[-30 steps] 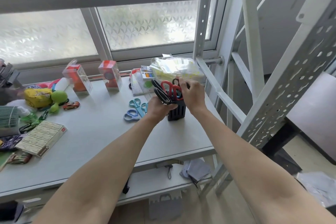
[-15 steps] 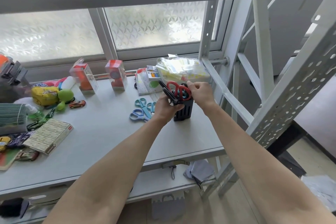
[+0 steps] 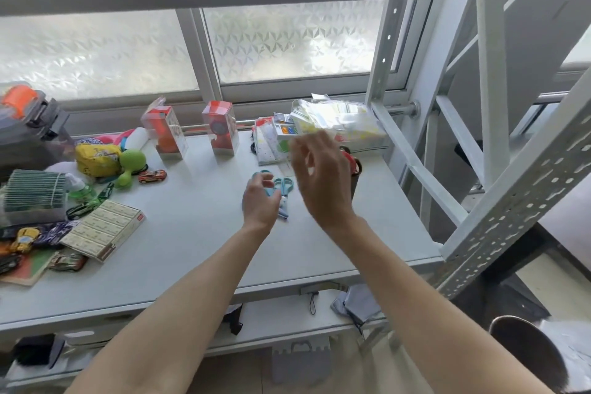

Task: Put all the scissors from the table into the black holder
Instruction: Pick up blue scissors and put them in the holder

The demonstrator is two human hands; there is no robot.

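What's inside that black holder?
Red scissor handles poke out of the black holder. The right hand covers most of it, so anything else inside is hidden.

The blurred right hand (image 3: 323, 179) hides most of the black holder (image 3: 354, 184); only red handles (image 3: 350, 158) peek past it. The left hand (image 3: 259, 201) covers part of the teal scissors (image 3: 284, 186).

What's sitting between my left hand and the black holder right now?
In the head view, the teal scissors lie on the table just past the left hand; the raised right hand covers most of the black holder.
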